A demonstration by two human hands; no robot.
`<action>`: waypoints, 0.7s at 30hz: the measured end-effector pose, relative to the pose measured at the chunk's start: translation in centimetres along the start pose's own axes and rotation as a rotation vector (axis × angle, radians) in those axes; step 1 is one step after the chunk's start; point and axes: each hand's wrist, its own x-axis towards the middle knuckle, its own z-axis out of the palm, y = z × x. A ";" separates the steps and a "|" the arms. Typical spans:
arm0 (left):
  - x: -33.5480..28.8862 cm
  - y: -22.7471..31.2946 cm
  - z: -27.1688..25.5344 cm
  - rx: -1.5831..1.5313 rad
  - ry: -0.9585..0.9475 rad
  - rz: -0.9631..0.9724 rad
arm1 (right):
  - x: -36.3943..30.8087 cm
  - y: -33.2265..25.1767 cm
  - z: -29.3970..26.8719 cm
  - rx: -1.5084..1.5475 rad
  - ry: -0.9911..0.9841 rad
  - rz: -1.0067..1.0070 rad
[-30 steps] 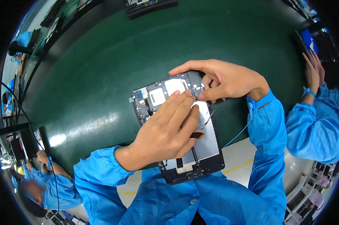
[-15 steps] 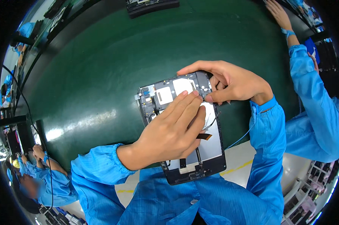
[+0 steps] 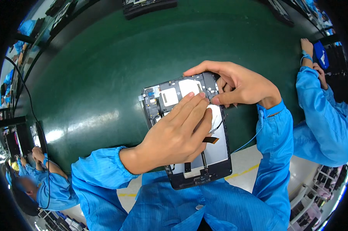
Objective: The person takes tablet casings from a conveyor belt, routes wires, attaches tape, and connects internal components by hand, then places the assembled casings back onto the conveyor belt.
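Table [image 3: 104, 57] surface, green, lies beneath the opened tablet-like device [image 3: 219, 151], which overlaps the near edge. Right hand [image 3: 241, 82] grips its upper right corner, apparently for steadiness. Left hand [image 3: 172, 134] lies across it, fingers [image 3: 193, 112] close together; pinching cannot be determined. Orange-tipped ribbon cable [image 3: 210, 140] projects alongside.

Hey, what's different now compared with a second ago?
The opened tablet has shifted slightly rightward, along with the left hand and right hand. On the right, a co-worker's hand reached forward, then drew back; a dark flat device now shows at the far right. Unchanged: the right hand grips the tablet's upper right corner; the left hand's fingers lie across it.
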 end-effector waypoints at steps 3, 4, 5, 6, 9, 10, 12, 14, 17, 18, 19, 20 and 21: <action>-0.1 0.0 0.0 -0.007 -0.002 -0.002 | 0.1 0.1 0.1 0.012 -0.004 0.001; -0.1 -0.1 0.1 -0.004 0.000 -0.002 | 0.1 0.0 0.2 0.009 -0.006 -0.001; -0.1 -0.2 0.2 0.012 0.011 0.019 | 0.0 0.0 0.2 0.025 0.006 -0.001; 0.0 -0.2 0.3 0.027 0.023 0.040 | 0.0 0.0 0.3 0.041 0.018 0.000; 0.0 -0.1 0.2 0.033 0.014 0.040 | 0.0 0.0 0.3 -0.008 0.024 0.004; 0.1 -0.1 0.1 0.034 0.015 0.041 | 0.1 0.0 0.3 -0.009 0.025 0.003; 0.0 0.0 0.0 -0.005 0.025 -0.001 | 0.1 -0.1 0.4 0.058 0.019 0.013; -0.1 -0.1 0.1 -0.030 0.051 -0.006 | 0.2 -0.1 0.6 0.068 0.023 0.006; -0.6 -0.6 0.1 -0.100 0.099 -0.022 | 0.5 0.3 0.6 0.064 0.020 -0.016; -0.9 -0.9 0.0 -0.149 0.119 -0.028 | 0.6 0.3 0.6 0.052 0.017 -0.029; -1.2 -1.0 -0.4 -0.146 0.121 -0.029 | 0.5 0.2 0.7 0.050 0.016 -0.031; -1.5 -1.4 -0.8 -0.146 0.143 -0.021 | 0.5 0.0 0.9 0.047 0.035 -0.018; -1.8 -1.7 -1.3 -0.146 0.165 -0.014 | 0.5 -0.1 1.0 0.045 0.054 -0.006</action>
